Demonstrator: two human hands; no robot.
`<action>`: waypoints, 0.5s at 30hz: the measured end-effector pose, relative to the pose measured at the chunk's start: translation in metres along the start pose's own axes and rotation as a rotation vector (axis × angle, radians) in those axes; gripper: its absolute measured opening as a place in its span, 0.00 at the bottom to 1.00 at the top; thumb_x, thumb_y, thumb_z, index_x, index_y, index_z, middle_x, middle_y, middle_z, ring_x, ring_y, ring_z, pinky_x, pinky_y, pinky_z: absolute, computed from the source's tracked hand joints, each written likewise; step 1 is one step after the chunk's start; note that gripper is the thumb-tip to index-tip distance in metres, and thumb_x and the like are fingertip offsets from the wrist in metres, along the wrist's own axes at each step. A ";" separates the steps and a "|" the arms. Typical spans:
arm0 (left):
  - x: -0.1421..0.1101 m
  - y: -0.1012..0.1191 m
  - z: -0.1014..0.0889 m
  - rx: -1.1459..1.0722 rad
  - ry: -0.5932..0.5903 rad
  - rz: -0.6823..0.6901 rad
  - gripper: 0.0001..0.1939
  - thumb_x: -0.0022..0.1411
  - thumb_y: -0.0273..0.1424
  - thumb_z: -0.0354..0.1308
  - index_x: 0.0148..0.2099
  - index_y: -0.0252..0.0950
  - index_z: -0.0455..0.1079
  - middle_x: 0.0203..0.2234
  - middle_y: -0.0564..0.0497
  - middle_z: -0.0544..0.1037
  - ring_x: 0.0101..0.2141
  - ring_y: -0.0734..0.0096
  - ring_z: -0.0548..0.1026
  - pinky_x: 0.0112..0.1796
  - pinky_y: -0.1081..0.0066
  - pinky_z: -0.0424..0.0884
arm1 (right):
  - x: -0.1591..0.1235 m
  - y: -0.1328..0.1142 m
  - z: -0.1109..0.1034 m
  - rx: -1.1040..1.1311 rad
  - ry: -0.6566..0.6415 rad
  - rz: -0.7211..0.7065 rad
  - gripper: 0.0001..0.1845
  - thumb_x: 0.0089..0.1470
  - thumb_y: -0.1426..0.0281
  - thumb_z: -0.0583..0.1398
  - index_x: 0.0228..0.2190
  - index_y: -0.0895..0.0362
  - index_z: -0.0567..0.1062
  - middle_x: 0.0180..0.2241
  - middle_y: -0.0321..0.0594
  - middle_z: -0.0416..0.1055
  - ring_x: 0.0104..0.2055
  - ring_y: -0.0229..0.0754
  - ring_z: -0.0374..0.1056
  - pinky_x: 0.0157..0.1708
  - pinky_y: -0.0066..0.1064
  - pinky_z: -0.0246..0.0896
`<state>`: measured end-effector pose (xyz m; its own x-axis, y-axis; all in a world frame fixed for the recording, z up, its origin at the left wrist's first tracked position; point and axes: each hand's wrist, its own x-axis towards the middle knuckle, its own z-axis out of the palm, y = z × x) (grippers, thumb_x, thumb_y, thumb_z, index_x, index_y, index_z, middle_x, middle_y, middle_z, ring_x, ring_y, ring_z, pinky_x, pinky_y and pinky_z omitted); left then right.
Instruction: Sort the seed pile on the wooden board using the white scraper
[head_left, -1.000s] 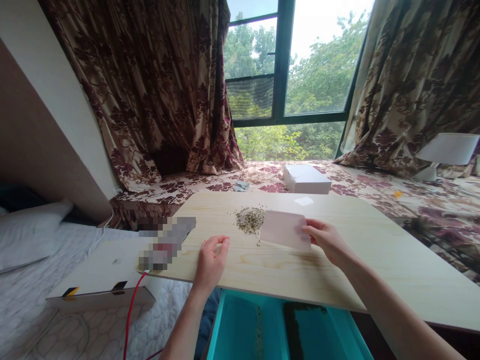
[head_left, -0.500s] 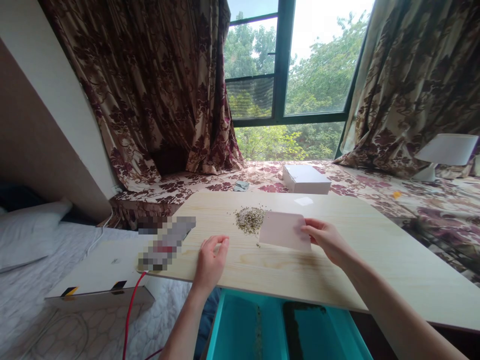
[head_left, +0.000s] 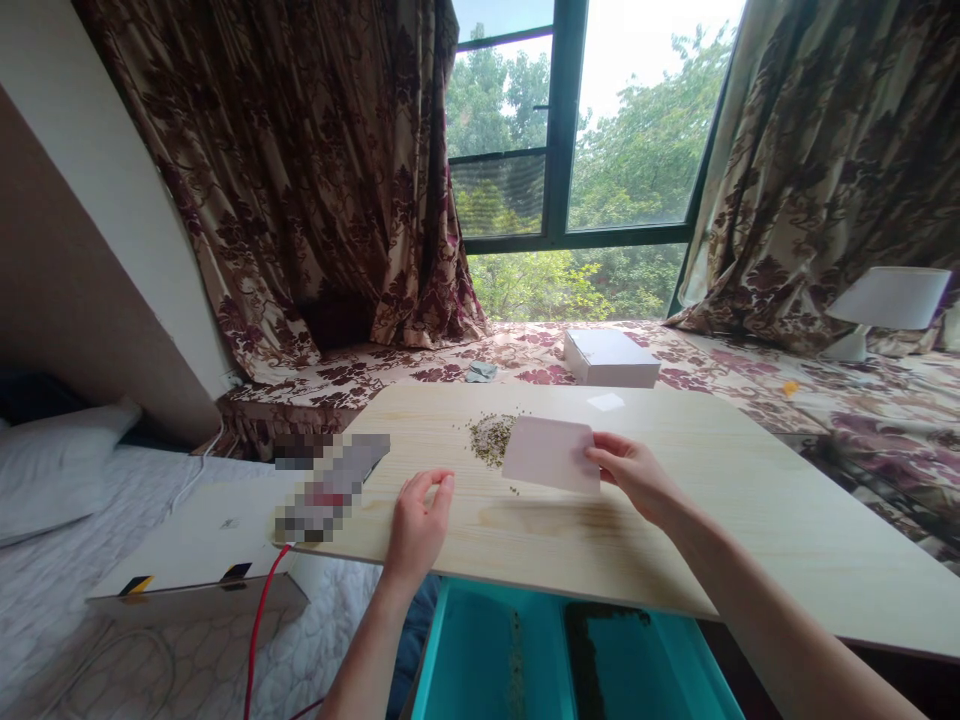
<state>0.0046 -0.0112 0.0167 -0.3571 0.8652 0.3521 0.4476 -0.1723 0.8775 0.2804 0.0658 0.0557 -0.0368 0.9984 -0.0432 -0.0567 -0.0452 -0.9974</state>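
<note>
My right hand (head_left: pixel 634 470) pinches a thin white card (head_left: pixel 551 455) by its right edge. The card is tilted over the right side of a pile of small green and white grains (head_left: pixel 489 438), hiding part of it. A few stray grains (head_left: pixel 514 490) lie just below the card. My left hand (head_left: pixel 421 520) is near the front edge of the pale wooden table (head_left: pixel 675 540), left of the card, its fingers curled in and the thumb against them. Nothing shows in it.
A turquoise two-part bin (head_left: pixel 491 640) stands below the table's front edge, dark material in its right part. A blurred-out object (head_left: pixel 330 490) and a red cable (head_left: pixel 262 620) are at the left. A small white paper (head_left: pixel 605 402) and a white box (head_left: pixel 611 357) are farther back.
My right hand has moved left with the card, which now covers more of the grain pile. My left hand has stayed almost still.
</note>
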 end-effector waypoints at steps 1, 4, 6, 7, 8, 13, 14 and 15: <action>0.000 0.000 0.000 -0.009 0.009 -0.011 0.16 0.59 0.42 0.53 0.38 0.36 0.75 0.39 0.44 0.80 0.45 0.59 0.74 0.47 0.62 0.68 | 0.002 0.001 0.003 -0.007 -0.017 -0.005 0.14 0.36 0.70 0.66 0.31 0.57 0.81 0.33 0.43 0.80 0.34 0.43 0.74 0.34 0.33 0.69; -0.001 0.002 -0.001 -0.028 0.019 -0.045 0.18 0.59 0.43 0.53 0.39 0.36 0.75 0.39 0.44 0.79 0.45 0.59 0.74 0.44 0.63 0.69 | 0.010 0.003 0.012 -0.024 -0.078 -0.003 0.12 0.37 0.71 0.65 0.30 0.57 0.81 0.32 0.42 0.79 0.33 0.42 0.73 0.35 0.32 0.69; -0.002 0.003 -0.001 -0.030 0.015 -0.055 0.18 0.59 0.44 0.53 0.40 0.36 0.75 0.39 0.44 0.79 0.45 0.58 0.74 0.43 0.64 0.70 | 0.015 0.003 0.016 -0.039 -0.135 0.004 0.11 0.38 0.71 0.65 0.30 0.57 0.81 0.31 0.42 0.79 0.32 0.41 0.73 0.35 0.32 0.68; -0.002 0.004 -0.002 -0.029 0.013 -0.057 0.18 0.59 0.44 0.53 0.40 0.36 0.75 0.39 0.44 0.80 0.45 0.58 0.74 0.42 0.64 0.70 | 0.018 0.003 0.018 -0.049 -0.164 0.009 0.10 0.39 0.71 0.65 0.30 0.57 0.81 0.31 0.42 0.79 0.32 0.40 0.73 0.35 0.31 0.68; -0.002 0.005 -0.002 -0.029 0.012 -0.060 0.19 0.58 0.44 0.53 0.40 0.36 0.75 0.39 0.44 0.80 0.45 0.58 0.74 0.42 0.64 0.70 | 0.020 0.002 0.019 -0.061 -0.190 0.015 0.10 0.39 0.72 0.64 0.29 0.57 0.80 0.31 0.42 0.79 0.32 0.40 0.72 0.35 0.31 0.68; -0.003 0.007 -0.002 -0.022 0.014 -0.067 0.19 0.57 0.46 0.53 0.38 0.36 0.75 0.38 0.44 0.80 0.44 0.58 0.74 0.42 0.64 0.70 | 0.038 -0.001 0.024 -0.102 -0.279 0.084 0.09 0.40 0.75 0.64 0.28 0.58 0.81 0.29 0.39 0.78 0.31 0.37 0.70 0.32 0.26 0.66; -0.002 0.007 -0.002 -0.020 0.016 -0.066 0.20 0.57 0.46 0.54 0.38 0.36 0.75 0.38 0.44 0.80 0.44 0.58 0.74 0.42 0.64 0.70 | 0.042 -0.002 0.025 -0.113 -0.303 0.096 0.09 0.40 0.75 0.64 0.28 0.58 0.81 0.29 0.39 0.77 0.31 0.37 0.70 0.32 0.26 0.66; -0.002 0.007 -0.002 -0.019 0.016 -0.066 0.20 0.57 0.46 0.54 0.38 0.36 0.75 0.38 0.44 0.80 0.44 0.57 0.75 0.42 0.64 0.70 | 0.045 -0.003 0.025 -0.124 -0.329 0.103 0.09 0.40 0.76 0.64 0.29 0.58 0.81 0.28 0.39 0.77 0.30 0.36 0.70 0.31 0.25 0.66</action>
<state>0.0068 -0.0154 0.0222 -0.3985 0.8674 0.2981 0.4073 -0.1239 0.9049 0.2538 0.1103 0.0582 -0.3558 0.9236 -0.1425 0.0847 -0.1200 -0.9892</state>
